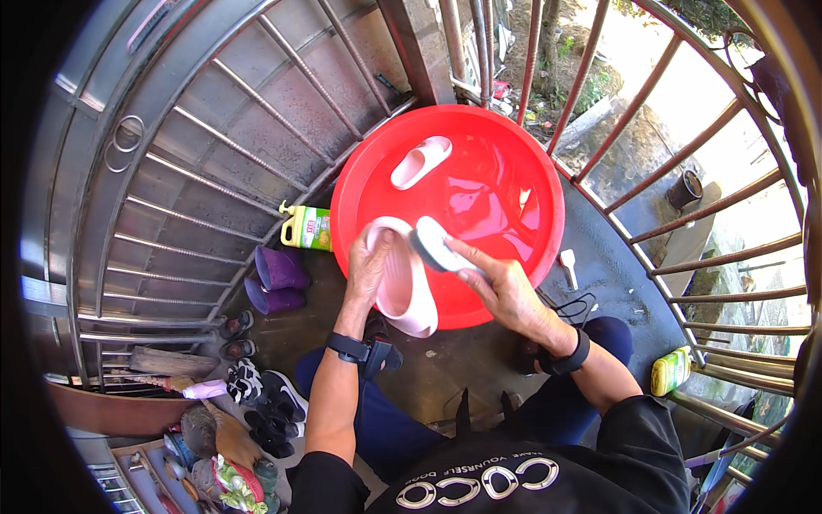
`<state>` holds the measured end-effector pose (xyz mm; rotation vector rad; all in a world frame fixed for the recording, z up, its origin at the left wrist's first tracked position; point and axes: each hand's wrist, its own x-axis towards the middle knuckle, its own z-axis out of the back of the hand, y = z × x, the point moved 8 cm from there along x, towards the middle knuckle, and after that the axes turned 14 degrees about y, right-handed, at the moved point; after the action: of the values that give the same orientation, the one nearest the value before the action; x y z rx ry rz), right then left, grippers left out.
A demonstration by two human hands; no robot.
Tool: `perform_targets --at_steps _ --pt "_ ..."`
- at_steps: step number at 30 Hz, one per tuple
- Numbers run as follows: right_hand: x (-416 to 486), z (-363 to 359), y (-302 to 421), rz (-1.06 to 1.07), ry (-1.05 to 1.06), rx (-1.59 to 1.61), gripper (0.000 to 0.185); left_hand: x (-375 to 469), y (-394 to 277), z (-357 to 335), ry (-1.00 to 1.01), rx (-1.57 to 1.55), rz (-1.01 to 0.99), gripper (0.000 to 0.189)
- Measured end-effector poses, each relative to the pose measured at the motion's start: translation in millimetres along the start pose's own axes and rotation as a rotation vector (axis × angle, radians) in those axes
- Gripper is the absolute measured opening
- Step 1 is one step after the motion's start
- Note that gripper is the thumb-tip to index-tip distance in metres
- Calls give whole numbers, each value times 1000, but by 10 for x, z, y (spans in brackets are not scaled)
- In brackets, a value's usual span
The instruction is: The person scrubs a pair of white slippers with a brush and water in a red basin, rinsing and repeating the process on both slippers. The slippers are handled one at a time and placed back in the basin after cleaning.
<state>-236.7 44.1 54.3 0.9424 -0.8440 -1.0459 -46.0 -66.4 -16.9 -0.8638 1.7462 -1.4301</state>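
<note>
My left hand (pixel 369 262) grips a pale pink slide sandal (pixel 397 289) by one end, thumb on its inner side. The sandal hangs over the near rim of a round red plastic basin (pixel 350 167). In my right hand (pixel 504 279) is a scrubbing brush (pixel 440 247) with a white back and dark grey bristles. Its bristle side faces the sandal; whether the two touch I cannot tell. A second pink slide (pixel 420 162) lies toward the far side of the basin, where water glints.
Left of the basin stand a yellow-green pump jug (pixel 307 226) and purple boots (pixel 282 268). A white brush (pixel 569 268) lies on the floor at right, near a yellow-green package (pixel 670 371). Shoes (pixel 273 401) crowd the lower left. Metal railings (pixel 257 160) curve around both sides.
</note>
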Motion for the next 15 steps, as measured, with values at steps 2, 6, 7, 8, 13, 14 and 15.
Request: perform_targets --at_steps 2,6,7,8,13,14,15 --pt "-11 -35 1 43 -15 -1 43 -8 11 -117 84 11 3 36" --pt "119 -42 -257 -113 -11 14 40 -142 136 -768 434 322 41 28" --pt "171 -35 -129 40 0 -154 39 -220 133 -955 603 553 1 27" --pt "189 33 -217 -54 -12 -123 38 -200 76 -943 587 545 -29 27" --pt "53 260 -159 -74 -33 107 41 -123 -151 -141 141 87 -22 30" --pt "21 186 -48 8 49 85 42 -131 -180 -32 87 112 -48 31" --pt "-19 126 -2 22 114 69 44 -130 -181 -7 126 130 -51 31"
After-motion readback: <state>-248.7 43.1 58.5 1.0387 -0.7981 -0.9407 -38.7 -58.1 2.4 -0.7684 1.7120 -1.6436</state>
